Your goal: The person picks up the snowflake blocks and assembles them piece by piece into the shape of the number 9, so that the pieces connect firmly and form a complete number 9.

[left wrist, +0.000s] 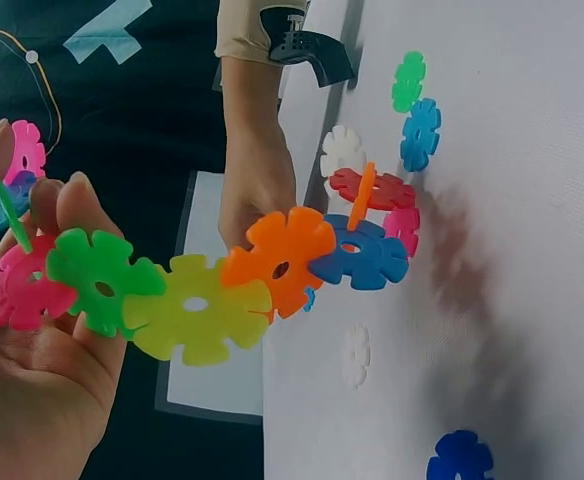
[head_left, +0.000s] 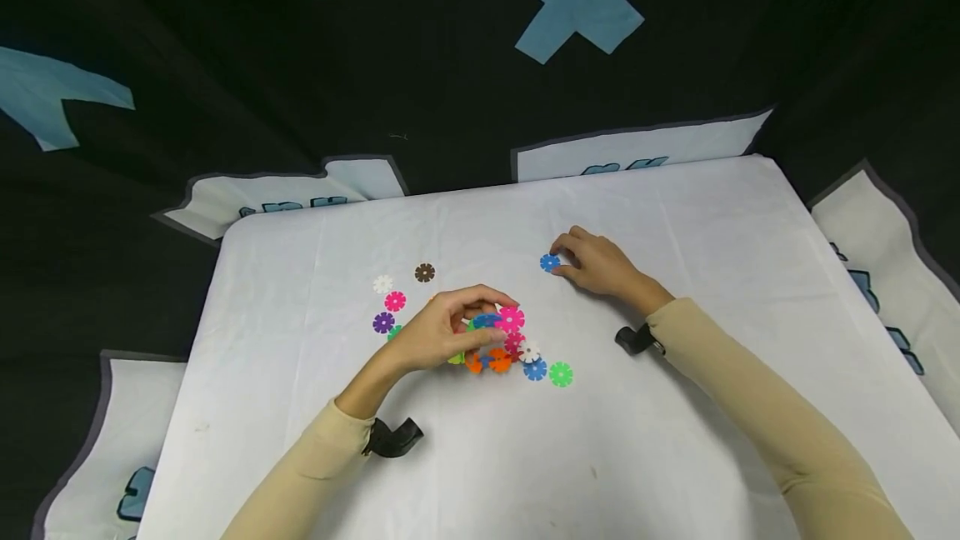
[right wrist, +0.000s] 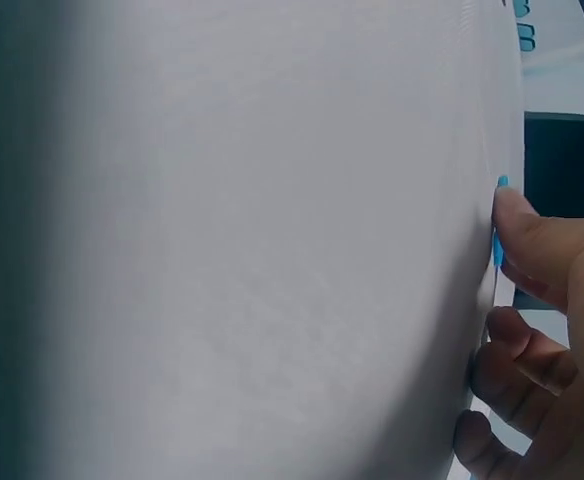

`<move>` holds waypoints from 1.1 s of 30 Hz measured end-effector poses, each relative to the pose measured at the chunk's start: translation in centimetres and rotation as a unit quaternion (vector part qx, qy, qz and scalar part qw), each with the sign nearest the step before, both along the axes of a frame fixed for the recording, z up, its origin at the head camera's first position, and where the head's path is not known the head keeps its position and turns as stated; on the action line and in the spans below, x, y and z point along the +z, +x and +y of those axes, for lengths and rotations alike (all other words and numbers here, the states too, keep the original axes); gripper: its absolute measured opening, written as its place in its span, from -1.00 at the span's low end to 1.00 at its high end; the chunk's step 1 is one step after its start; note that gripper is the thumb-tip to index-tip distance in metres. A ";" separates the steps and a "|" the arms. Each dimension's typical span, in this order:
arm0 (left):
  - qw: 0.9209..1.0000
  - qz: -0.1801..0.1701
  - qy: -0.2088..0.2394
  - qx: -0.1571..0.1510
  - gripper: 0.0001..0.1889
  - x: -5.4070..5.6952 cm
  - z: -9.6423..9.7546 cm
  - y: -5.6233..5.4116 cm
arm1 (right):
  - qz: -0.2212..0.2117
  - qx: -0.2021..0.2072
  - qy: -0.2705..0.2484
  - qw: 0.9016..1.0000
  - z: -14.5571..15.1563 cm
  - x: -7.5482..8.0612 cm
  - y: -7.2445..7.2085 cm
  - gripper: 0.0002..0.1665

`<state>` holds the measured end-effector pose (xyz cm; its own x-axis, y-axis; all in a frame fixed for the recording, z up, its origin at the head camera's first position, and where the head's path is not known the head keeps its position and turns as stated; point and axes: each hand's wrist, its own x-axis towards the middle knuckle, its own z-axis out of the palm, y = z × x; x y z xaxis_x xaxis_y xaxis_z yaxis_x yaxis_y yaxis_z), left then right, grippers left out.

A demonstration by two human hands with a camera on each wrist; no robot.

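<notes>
My left hand point(head_left: 435, 330) holds a looped chain of slotted plastic flower discs point(head_left: 511, 319) over the table. In the left wrist view, pink, green, yellow point(left wrist: 197, 308), orange point(left wrist: 280, 262) and blue discs link edge to edge, starting at the fingers of the left hand point(left wrist: 57, 385). Farther right and toward the back, my right hand point(head_left: 596, 265) has thumb and fingertips at the edge of a single blue disc point(head_left: 548, 262), pinching it close to the tabletop. The right wrist view shows this blue disc point(right wrist: 498, 250) edge-on, partly hidden behind the thumb.
Loose discs lie left of the chain: brown point(head_left: 424, 272), white point(head_left: 383, 283), pink point(head_left: 395, 301) and purple point(head_left: 383, 322). A green disc point(head_left: 561, 374) and a blue disc point(head_left: 535, 370) are at its right. White cloth covers the table point(head_left: 675, 440); dark curtains point(head_left: 420, 90) hang behind.
</notes>
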<state>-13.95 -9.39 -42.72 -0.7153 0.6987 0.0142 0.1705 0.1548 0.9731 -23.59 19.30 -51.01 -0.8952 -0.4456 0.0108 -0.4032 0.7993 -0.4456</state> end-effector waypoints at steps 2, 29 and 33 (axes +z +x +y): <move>1.000 0.002 0.000 -0.001 -0.63 -0.1 0.0 0.1 | -0.006 -0.009 -0.002 1.000 -0.2 -0.1 0.0 -0.62; 1.000 0.007 0.003 -0.012 -0.61 0.0 -0.1 -0.2 | 0.085 0.118 -0.255 0.956 -1.6 6.1 8.5 -0.73; 1.000 0.002 0.003 -0.013 -0.62 0.2 -0.1 -0.3 | 0.121 0.161 -0.277 0.939 -2.3 7.4 10.6 -0.65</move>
